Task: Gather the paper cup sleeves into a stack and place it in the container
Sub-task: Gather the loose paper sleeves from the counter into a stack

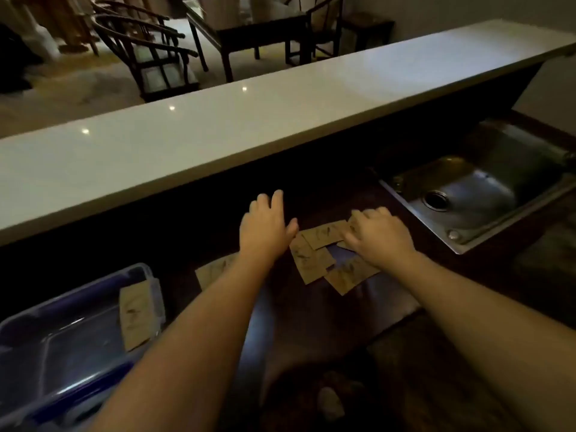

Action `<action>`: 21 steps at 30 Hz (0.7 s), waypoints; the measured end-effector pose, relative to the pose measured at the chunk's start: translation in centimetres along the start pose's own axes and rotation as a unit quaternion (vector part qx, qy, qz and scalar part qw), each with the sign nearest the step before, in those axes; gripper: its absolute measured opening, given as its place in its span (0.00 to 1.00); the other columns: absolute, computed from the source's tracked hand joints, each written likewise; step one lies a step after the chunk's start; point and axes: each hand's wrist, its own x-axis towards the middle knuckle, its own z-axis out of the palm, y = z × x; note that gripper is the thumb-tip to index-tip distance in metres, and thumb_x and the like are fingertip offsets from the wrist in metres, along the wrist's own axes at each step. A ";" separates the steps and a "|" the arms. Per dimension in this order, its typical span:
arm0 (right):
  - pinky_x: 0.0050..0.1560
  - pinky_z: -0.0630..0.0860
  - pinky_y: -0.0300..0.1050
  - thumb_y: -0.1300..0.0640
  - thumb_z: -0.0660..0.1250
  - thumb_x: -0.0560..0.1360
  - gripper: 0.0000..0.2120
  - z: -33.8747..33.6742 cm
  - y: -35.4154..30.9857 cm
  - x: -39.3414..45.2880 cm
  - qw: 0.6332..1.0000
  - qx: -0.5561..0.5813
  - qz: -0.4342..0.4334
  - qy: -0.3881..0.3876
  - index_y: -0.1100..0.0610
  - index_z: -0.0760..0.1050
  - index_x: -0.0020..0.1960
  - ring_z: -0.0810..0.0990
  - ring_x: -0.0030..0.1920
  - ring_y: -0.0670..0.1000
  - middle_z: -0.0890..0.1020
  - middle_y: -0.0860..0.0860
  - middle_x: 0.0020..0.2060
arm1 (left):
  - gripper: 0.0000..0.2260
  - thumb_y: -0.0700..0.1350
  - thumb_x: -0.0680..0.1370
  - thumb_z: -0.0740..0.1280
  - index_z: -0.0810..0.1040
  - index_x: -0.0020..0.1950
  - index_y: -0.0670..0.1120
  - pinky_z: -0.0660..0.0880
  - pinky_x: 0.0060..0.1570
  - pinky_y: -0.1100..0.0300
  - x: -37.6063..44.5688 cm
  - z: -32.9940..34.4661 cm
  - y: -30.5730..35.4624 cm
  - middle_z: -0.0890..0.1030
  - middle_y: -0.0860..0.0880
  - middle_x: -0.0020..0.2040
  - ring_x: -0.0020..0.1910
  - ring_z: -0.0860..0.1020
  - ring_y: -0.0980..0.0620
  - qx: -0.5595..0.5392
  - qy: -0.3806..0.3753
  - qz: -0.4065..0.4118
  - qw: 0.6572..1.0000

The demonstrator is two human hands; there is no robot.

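Head view looks down on a dark bench (311, 313) in dim light, with both bare arms reaching forward. Several brown paper sleeves (314, 260) lie flat in a loose, overlapping cluster near the middle of the bench, not yet squared into a stack. The right hand (378, 236) rests palm down on the right side of this cluster, fingers curled onto the paper; whether it grips a sleeve or only presses on them cannot be told. The left hand (266, 227) is spread open with fingers extended, just left of the cluster, its thumb close to the nearest sleeve and holding nothing. Another sleeve (213, 269) lies apart on the bench, partly hidden under the left forearm. At lower left sits a clear plastic container (40, 319) with a bluish rim, and one sleeve (137, 316) already leans inside against its right wall. A steel sink (486, 194) is set into the bench at right. A long white counter (249, 120) runs across behind, with dark wooden chairs (149, 54) and a table (246, 26) beyond it.
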 end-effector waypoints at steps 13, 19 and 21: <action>0.60 0.69 0.53 0.24 0.60 0.64 0.49 8.6 2.2 -4.3 0.955 0.118 0.229 -0.144 0.63 0.66 0.67 0.66 0.63 0.59 0.69 0.59 0.63 | 0.43 0.68 0.67 0.68 0.62 0.69 0.40 0.71 0.60 0.46 -0.8 9.8 4.8 0.67 0.40 0.68 0.67 0.68 0.39 -0.138 -0.210 -0.377 0.891; 0.60 0.69 0.51 0.29 0.67 0.64 0.45 9.2 1.5 -3.6 0.960 0.118 0.219 -0.127 0.62 0.67 0.67 0.67 0.62 0.58 0.70 0.58 0.62 | 0.40 0.60 0.67 0.75 0.63 0.69 0.40 0.70 0.63 0.46 -0.5 10.6 4.7 0.67 0.40 0.69 0.68 0.67 0.40 -0.175 -0.197 -0.397 0.879; 0.60 0.70 0.52 0.33 0.72 0.62 0.44 9.3 1.7 -3.4 0.951 0.152 0.235 -0.131 0.61 0.67 0.66 0.67 0.63 0.59 0.70 0.58 0.62 | 0.38 0.55 0.66 0.77 0.64 0.67 0.40 0.71 0.64 0.47 -0.4 10.6 4.2 0.68 0.40 0.68 0.66 0.69 0.40 -0.208 -0.194 -0.407 0.868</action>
